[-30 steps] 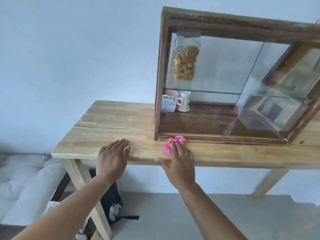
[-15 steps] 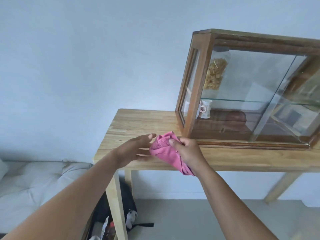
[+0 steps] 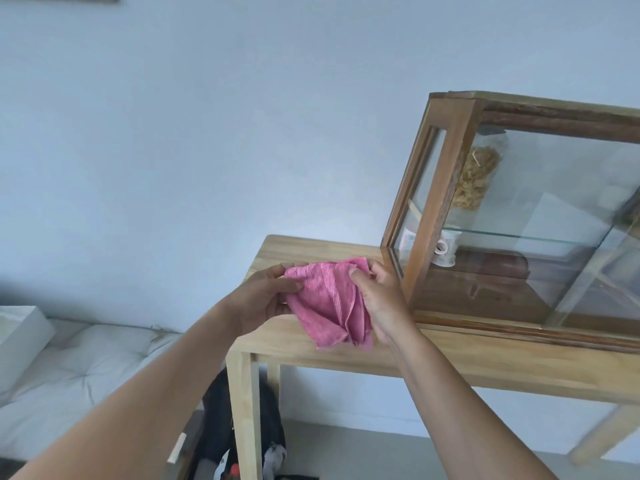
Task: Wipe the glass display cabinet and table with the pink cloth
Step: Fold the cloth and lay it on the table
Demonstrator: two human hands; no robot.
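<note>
Holding the pink cloth (image 3: pixel 325 303) in both hands over the desk's (image 3: pixel 450 355) front left corner.
The left hand (image 3: pixel 258 299) pinched the cloth's left edge and the right hand (image 3: pixel 381 299) gripped its upper right part, just beside the glass display cabinet's (image 3: pixel 440 202) front left post. Print on the white cup (image 3: pixel 445 251) inside was too blurred to read. The pale wooden desk stood against a plain bluish wall (image 3: pixel 242 116), with a white tufted cushion (image 3: pixel 69 375) at left and a dark bag (image 3: pixel 218 427) underneath.
</note>
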